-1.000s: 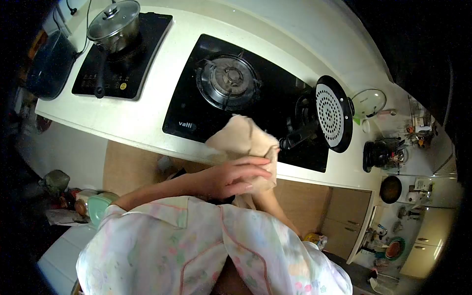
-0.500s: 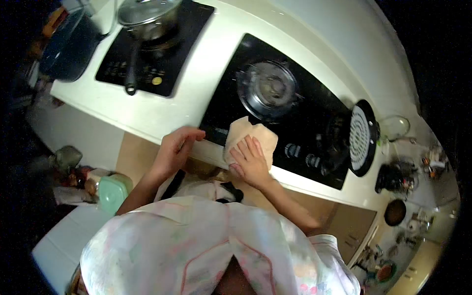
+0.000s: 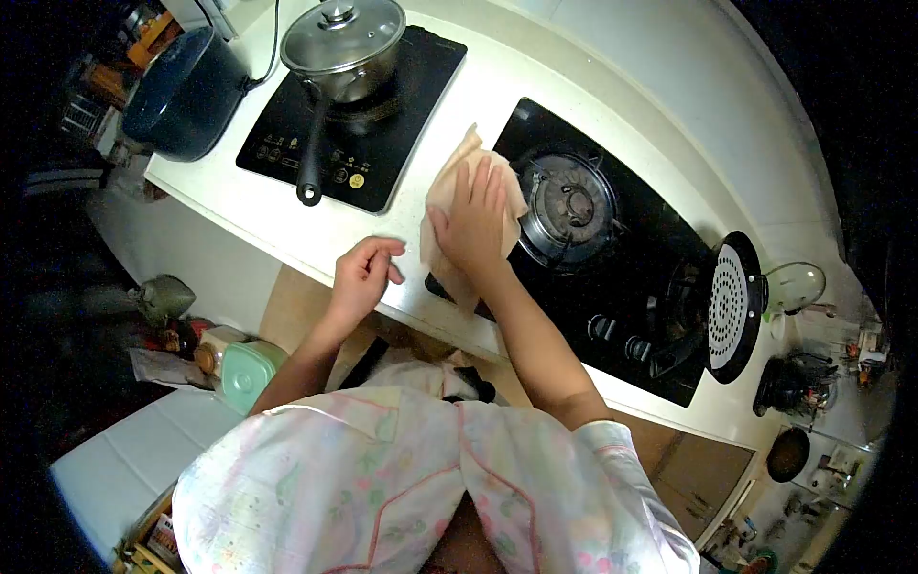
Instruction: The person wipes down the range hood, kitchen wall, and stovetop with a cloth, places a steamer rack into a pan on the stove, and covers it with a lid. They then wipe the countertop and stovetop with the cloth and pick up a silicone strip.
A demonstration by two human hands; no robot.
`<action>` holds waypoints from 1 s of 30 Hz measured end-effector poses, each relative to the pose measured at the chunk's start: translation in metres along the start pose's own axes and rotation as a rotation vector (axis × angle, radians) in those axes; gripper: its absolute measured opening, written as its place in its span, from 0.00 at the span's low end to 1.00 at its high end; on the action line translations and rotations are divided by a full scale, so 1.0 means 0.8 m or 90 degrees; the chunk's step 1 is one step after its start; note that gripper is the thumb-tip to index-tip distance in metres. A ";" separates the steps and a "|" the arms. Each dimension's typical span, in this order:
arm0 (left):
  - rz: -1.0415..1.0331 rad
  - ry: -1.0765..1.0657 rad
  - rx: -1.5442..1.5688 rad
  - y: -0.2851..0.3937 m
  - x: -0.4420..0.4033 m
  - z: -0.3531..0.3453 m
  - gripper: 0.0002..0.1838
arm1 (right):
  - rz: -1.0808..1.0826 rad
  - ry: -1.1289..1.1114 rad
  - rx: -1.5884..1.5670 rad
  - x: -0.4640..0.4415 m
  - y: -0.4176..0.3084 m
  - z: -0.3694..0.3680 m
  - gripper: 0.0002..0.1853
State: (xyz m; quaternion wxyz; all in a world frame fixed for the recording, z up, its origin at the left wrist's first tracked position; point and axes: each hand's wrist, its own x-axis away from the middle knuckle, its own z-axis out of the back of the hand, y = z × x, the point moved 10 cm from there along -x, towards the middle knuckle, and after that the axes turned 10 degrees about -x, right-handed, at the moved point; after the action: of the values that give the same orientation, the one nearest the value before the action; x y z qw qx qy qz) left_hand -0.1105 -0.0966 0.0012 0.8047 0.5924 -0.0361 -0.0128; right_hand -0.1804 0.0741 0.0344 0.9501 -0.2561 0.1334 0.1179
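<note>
Spread over the left edge of the black gas hob [image 3: 535, 297] and the white counter beside it is a beige cloth [image 3: 442, 206]. My right hand [image 3: 475, 220] lies flat on this cloth with its fingers stretched out, left of the round burner [image 3: 572, 206]. My left hand [image 3: 366, 275] is at the counter's front edge, fingers loosely curled but apart, with nothing in it. It is nearest to the cloth and the black induction plate [image 3: 382, 172].
A lidded pot [image 3: 349, 67] stands on the induction plate, its handle pointing forward. A dark blue container [image 3: 186, 96] sits at the far left. Right of the hob are a black pan [image 3: 732, 306] with a perforated plate and a glass lid [image 3: 798, 287].
The cloth, first bunched between both hands, now lies spread under my right hand and has moved back and left onto the counter. My left hand has come away from it.
</note>
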 end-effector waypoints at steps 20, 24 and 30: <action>-0.066 0.061 -0.089 0.013 0.012 0.001 0.10 | 0.095 -0.047 -0.033 0.193 -0.045 0.060 0.29; -0.062 0.078 -0.124 0.020 0.010 0.000 0.10 | 0.066 -0.140 -0.075 0.106 -0.049 0.031 0.31; -0.093 0.076 -0.121 0.030 0.011 0.000 0.09 | -0.013 0.021 -0.025 -0.035 0.016 -0.034 0.29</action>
State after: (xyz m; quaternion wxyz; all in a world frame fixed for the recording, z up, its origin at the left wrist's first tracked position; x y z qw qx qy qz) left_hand -0.1019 -0.0904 0.0245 0.8548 0.5143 0.0564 -0.0394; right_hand -0.2152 0.0663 0.0150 0.9436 -0.2784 0.1439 0.1064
